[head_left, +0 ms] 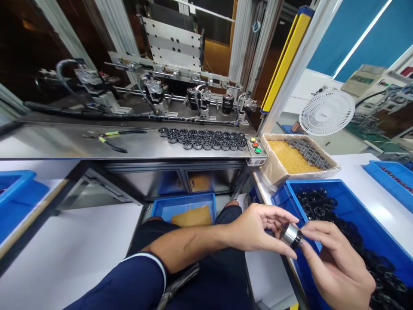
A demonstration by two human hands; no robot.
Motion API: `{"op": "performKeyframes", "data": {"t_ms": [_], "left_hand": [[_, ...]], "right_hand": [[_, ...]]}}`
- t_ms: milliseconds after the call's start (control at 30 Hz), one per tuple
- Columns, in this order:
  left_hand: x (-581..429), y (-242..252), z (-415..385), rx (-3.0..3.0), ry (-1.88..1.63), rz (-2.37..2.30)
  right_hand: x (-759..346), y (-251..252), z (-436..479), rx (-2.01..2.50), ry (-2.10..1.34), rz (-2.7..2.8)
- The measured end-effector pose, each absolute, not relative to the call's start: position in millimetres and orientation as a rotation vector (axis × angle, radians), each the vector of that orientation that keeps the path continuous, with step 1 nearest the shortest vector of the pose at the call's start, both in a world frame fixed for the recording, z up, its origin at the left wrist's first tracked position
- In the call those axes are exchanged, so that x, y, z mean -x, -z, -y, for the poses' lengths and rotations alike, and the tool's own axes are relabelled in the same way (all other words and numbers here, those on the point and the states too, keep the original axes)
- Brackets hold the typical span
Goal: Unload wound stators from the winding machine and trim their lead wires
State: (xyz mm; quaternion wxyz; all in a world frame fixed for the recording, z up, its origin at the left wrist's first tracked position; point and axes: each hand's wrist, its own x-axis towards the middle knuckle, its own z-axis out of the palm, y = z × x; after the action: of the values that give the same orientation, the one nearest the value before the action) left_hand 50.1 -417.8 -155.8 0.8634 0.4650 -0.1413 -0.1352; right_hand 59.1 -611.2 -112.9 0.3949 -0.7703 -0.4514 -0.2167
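Both hands meet over the near left corner of a blue bin (351,206) full of black ring-shaped parts (314,206). A small silver cylinder with a black end (291,235) sits between them. My left hand (258,228) pinches it from the left with thumb and fingers. My right hand (335,262) grips its black end from the right with fingertips. My left forearm reaches across my lap in a dark blue sleeve.
A steel shelf (64,144) carries rows of black round parts (203,138), pliers (109,137) and coloured buttons (255,145). Machinery stands behind. A lined box (290,161) of parts, a white fan (326,113) and other blue bins (390,181) surround the white table.
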Motion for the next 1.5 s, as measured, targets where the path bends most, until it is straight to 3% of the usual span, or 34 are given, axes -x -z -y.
{"op": "performKeyframes", "data": {"t_ms": [200, 400, 1067, 1267, 1500], "left_hand": [[-52, 158, 417, -0.936, 0.271, 0.285], [-55, 165, 417, -0.875, 0.272, 0.271], [-54, 173, 413, -0.926, 0.386, 0.216], [-41, 176, 418, -1.063, 0.281, 0.380], [-37, 164, 408, -1.184, 0.329, 0.532]], "right_hand": [[-64, 114, 615, 2.019, 0.518, 1.263], [-74, 118, 623, 2.129, 0.782, 1.536], [-74, 119, 624, 2.201, 0.790, 1.556], [-74, 125, 622, 2.196, 0.872, 1.524], [-84, 119, 620, 2.120, 0.547, 1.249]]}}
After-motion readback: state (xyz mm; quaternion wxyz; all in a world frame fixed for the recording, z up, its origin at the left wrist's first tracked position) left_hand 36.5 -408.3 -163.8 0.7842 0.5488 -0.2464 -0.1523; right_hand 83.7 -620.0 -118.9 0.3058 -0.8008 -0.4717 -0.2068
